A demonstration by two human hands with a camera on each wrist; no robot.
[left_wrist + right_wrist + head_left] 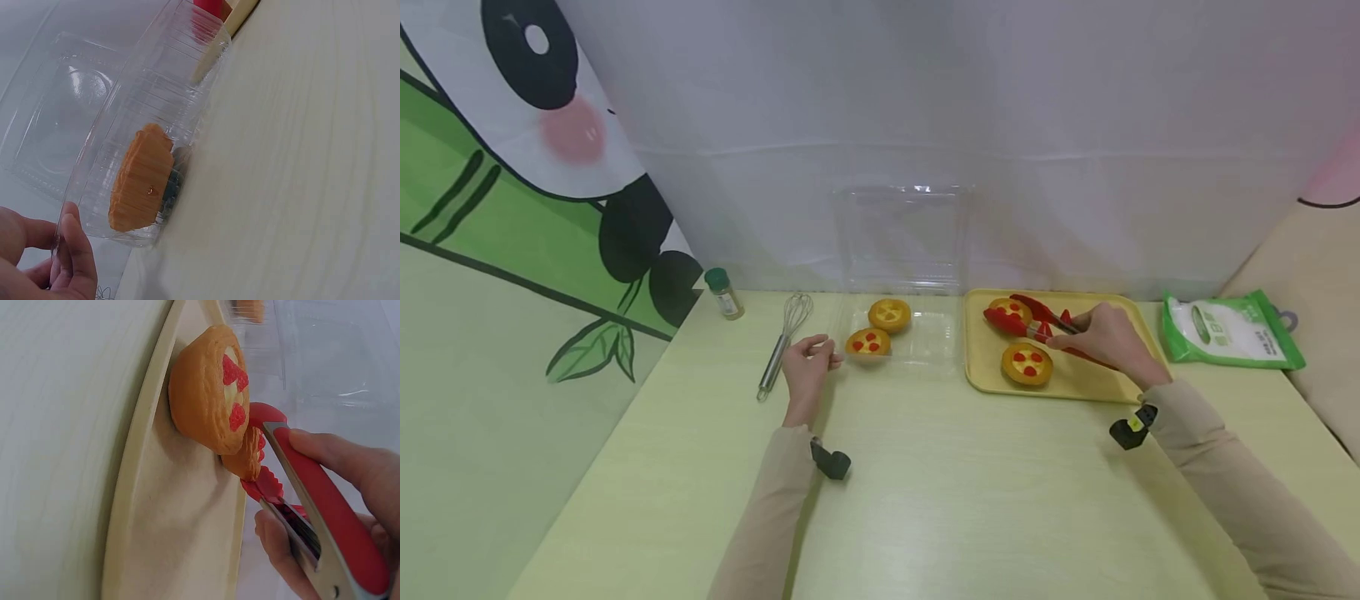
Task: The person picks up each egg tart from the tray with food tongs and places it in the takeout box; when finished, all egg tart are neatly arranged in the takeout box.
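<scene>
My right hand [1105, 337] grips red-handled tongs [331, 506] over the yellow tray [1075, 387]. The tongs' red tips stand on either side of the farther egg tart [1009, 310], which has red pieces on top. A second red-topped tart [1027, 364] sits nearer on the same tray. My left hand [808, 367] pinches the rim of the clear plastic box [94, 144] at its left front corner. Inside that box are two tarts, a red-topped one [868, 342] in front and a yellow one [890, 315] behind. The box's lid [902, 237] stands raised at the back.
A metal whisk [782, 346] lies left of my left hand. Beyond it, a small green-capped jar [725, 296] stands near the table's back left corner. Right of the tray is a green and white packet [1232, 331]. A pale curtain [925, 100] hangs behind the table.
</scene>
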